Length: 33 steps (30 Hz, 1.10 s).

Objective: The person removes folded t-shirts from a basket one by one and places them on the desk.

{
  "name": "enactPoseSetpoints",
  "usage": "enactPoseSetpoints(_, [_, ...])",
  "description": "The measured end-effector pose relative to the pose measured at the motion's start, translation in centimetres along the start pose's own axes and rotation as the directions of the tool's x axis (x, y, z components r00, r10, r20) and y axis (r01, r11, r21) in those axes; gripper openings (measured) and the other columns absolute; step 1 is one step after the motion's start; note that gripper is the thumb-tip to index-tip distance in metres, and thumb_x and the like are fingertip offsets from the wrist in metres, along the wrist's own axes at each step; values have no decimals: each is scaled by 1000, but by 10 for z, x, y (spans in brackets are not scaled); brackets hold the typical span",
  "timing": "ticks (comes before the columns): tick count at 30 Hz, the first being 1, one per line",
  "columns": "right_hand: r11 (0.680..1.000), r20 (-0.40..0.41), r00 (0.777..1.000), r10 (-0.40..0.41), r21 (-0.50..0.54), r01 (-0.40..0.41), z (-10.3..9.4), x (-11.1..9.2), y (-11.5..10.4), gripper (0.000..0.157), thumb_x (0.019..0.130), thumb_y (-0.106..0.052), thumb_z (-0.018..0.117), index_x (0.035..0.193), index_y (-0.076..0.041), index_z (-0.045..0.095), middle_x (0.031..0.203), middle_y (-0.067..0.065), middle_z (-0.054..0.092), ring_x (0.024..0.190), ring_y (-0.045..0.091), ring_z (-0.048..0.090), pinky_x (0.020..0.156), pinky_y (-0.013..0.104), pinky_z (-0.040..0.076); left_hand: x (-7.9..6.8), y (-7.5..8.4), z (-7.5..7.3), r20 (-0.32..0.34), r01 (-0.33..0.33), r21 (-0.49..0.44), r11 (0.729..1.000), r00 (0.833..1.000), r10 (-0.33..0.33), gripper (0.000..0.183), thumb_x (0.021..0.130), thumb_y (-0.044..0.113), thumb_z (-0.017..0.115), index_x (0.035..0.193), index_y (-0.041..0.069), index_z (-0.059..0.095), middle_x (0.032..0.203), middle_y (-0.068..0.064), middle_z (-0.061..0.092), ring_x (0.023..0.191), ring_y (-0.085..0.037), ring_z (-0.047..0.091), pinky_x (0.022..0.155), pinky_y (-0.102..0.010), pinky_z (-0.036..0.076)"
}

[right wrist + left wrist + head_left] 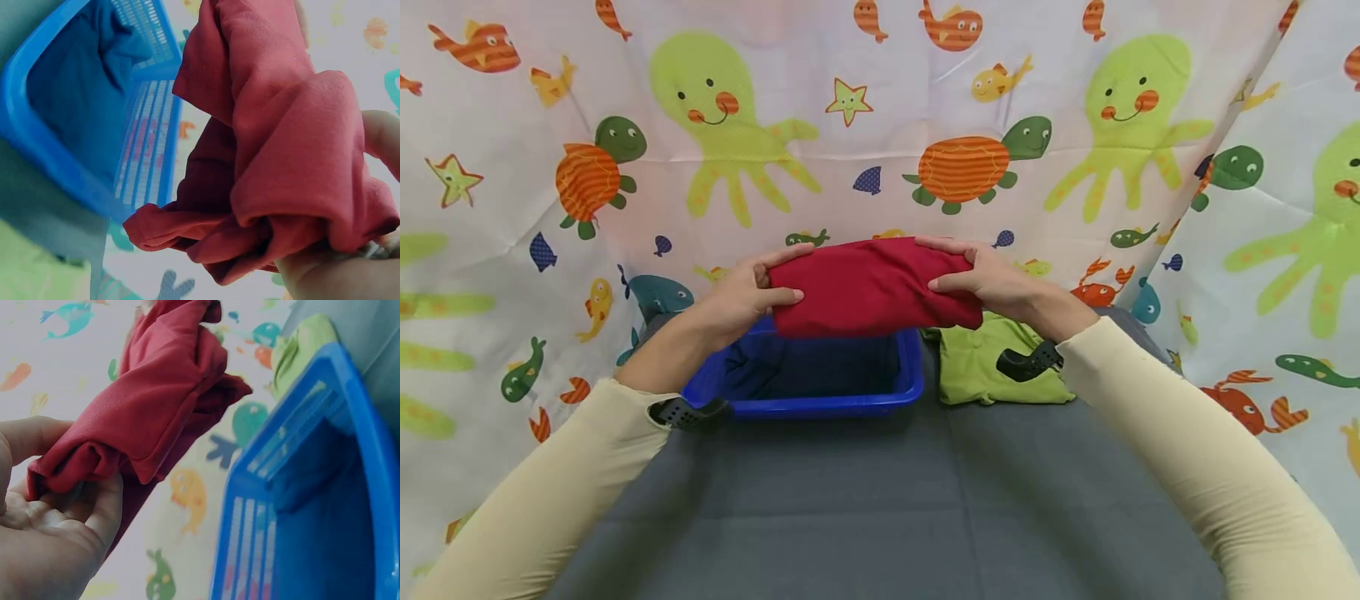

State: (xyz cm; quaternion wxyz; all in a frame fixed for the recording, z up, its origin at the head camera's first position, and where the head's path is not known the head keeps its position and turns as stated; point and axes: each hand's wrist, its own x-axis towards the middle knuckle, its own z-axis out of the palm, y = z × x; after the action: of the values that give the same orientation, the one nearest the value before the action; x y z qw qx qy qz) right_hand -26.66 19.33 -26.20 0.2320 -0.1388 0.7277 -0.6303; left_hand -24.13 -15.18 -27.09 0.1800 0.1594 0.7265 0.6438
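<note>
A folded red cloth garment is held up in the air above the back of a blue plastic basket. My left hand pinches its left end, thumb on the near face and fingers behind or beneath. At the other end my right hand grips it the same way. Loose folds and a seam of the red garment show in the left wrist view. Rolled layers of the red garment fill the right wrist view. Inside the basket lies dark blue cloth, partly hidden by the red garment.
Right of the basket, a folded lime-green garment lies on the grey table cover. A curtain printed with sea animals hangs behind and at both sides. Black wrist devices sit at both cuffs.
</note>
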Motion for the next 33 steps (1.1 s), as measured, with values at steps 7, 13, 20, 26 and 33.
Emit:
enactPoseSetpoints(7, [998,-11,1000,-23,-52,22,-26,-32,2,69,99,-2,60,159,-25,35,136,0,58,114,11,62,85,25,59,8,0,35,57,-75,-21,997,995,76,68,98,-4,55,159,19,34,146,-17,50,116,-19,60,84,-24,59])
enactPoseSetpoints(13, [994,-58,998,11,-112,-17,-46,-58,9,68,99,-8,62,158,-28,36,137,-4,56,116,11,60,88,24,57,20,-4,67,81,-104,-68,992,991,109,70,96,-7,57,158,18,36,144,-19,52,119,-24,59,84,-24,59])
enactPoseSetpoints(20, [984,-66,997,25,-177,-37,-70,-92,21,69,100,-9,61,160,-27,32,143,-6,49,120,9,56,87,24,57,33,-13,105,124,-116,-112,987,984,129,68,95,-9,57,156,15,40,143,-20,53,120,-26,60,84,-24,59])
enactPoseSetpoints(26, [969,-91,995,30,-240,-52,-91,-118,35,69,100,-9,60,160,-25,30,138,-11,53,115,7,58,83,25,58,42,-21,138,166,-94,-131,987,979,115,70,94,-10,57,156,17,40,144,-18,53,122,-28,61,91,-34,60])
enactPoseSetpoints(33, [964,-88,995,37,-259,-58,-115,-144,63,68,102,-6,57,161,-25,29,134,-12,56,113,6,59,81,27,59,48,-33,170,223,-87,-127,988,968,113,72,94,-9,58,157,19,39,146,-17,52,125,-28,59,96,-38,58])
